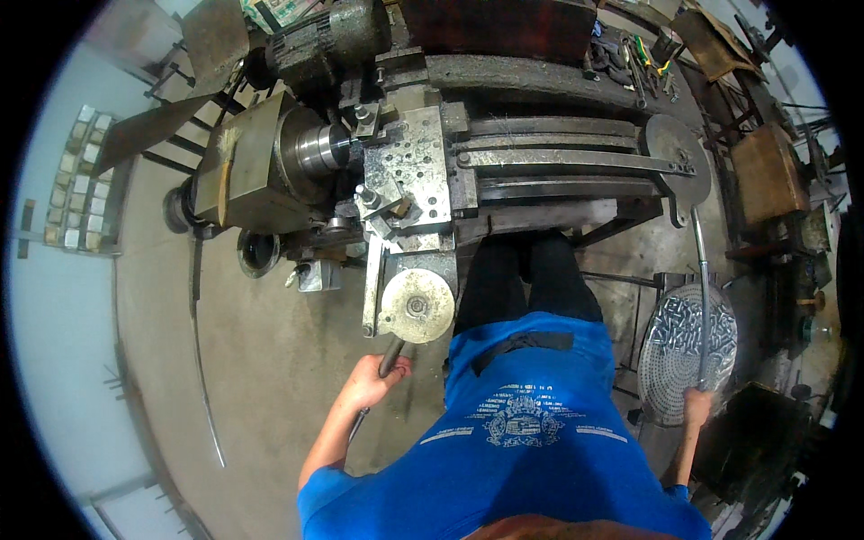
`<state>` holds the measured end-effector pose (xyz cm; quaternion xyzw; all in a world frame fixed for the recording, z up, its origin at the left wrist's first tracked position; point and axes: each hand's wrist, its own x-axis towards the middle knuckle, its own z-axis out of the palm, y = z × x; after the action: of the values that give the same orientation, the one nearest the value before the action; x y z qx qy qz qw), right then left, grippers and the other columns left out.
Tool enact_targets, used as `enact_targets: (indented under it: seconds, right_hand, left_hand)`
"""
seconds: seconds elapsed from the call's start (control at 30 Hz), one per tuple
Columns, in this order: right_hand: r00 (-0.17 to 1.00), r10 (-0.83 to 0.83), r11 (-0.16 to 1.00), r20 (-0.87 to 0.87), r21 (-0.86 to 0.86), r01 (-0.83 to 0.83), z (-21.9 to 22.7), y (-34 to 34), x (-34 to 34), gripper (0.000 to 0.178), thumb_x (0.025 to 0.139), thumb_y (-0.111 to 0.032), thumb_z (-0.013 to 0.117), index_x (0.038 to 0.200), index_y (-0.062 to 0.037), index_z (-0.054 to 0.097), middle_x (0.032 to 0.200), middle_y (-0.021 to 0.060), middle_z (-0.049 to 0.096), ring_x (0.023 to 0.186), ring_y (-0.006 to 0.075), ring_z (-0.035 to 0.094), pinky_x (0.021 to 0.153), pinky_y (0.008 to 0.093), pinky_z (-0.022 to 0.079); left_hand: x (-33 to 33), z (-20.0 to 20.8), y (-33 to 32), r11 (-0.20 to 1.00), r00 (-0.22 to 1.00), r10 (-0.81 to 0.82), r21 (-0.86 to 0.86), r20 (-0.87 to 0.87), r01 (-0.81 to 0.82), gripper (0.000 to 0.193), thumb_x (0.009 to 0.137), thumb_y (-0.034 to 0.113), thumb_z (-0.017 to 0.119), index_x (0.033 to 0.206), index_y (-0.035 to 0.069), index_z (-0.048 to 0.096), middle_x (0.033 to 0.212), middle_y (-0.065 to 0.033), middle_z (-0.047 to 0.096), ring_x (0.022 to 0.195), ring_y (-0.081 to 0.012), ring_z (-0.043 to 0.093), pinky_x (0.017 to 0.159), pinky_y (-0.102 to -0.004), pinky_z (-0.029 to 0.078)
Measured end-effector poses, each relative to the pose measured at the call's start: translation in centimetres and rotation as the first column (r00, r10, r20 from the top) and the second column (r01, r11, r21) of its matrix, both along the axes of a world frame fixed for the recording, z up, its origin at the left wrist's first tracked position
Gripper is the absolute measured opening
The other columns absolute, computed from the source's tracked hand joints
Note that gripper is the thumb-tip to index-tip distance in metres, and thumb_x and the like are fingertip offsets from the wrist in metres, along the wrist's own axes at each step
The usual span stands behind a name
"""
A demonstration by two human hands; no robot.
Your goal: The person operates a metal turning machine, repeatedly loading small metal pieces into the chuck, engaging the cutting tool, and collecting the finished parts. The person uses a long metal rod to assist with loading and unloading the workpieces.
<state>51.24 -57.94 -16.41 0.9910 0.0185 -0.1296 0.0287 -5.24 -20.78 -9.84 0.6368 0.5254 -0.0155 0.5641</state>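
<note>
My left hand (371, 383) is closed round a dark bar handle (392, 355) that projects from the pale round disc (417, 308) at the front of the lathe's slide. Far to the right, my right hand (698, 405) grips the lower end of a long steel lever (705, 310). That lever runs up to the big grey disc (681, 148) at the end of the lathe's rails. Between them sits the drilled tool plate (405, 162) with clamped tool blocks. Its upper left corner is close to the shiny spindle nose (319, 148).
Under the right lever, a round perforated tray (661, 382) holds several small metal pieces. A brush (225, 184) lies on the headstock (256, 153). A motor (328, 40) stands behind it, and hand tools (643, 67) lie at the back right. A thin rod (205, 378) slants down at left.
</note>
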Motion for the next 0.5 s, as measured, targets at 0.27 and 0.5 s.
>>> enact_targets:
  seconds: [0.27, 0.5]
  right_hand:
    - [1.000, -0.002, 0.998, 0.026, 0.068, 0.000, 1.0, 1.1, -1.7, 0.051, 0.065, -0.039, 0.055, 0.094, 0.0029, 0.057, 0.103, 0.0291, 0.058, 0.100, 0.0436, 0.054, 0.086, 0.0450, 0.043]
    - [0.999, -0.040, 0.993, 0.018, 0.112, 0.038, 1.6, 2.0, -2.7, 0.048, 0.063, -0.034, 0.055, 0.094, 0.0030, 0.057, 0.103, 0.0293, 0.057, 0.100, 0.0447, 0.053, 0.086, 0.0447, 0.042]
  left_hand:
    - [0.4, 0.5, 0.3, 0.999, 0.999, -0.035, 0.022, -0.010, 0.036, 0.016, 0.079, 0.006, 0.057, 0.091, 0.004, 0.066, 0.080, -0.0050, 0.067, 0.073, -0.0121, 0.060, 0.069, -0.0279, 0.047]
    - [0.0, -0.2, 0.1, 1.000, 1.000, -0.023, 0.015, -0.018, 0.023, 0.016, 0.079, 0.006, 0.057, 0.092, 0.003, 0.066, 0.080, -0.0052, 0.067, 0.074, -0.0122, 0.060, 0.070, -0.0275, 0.047]
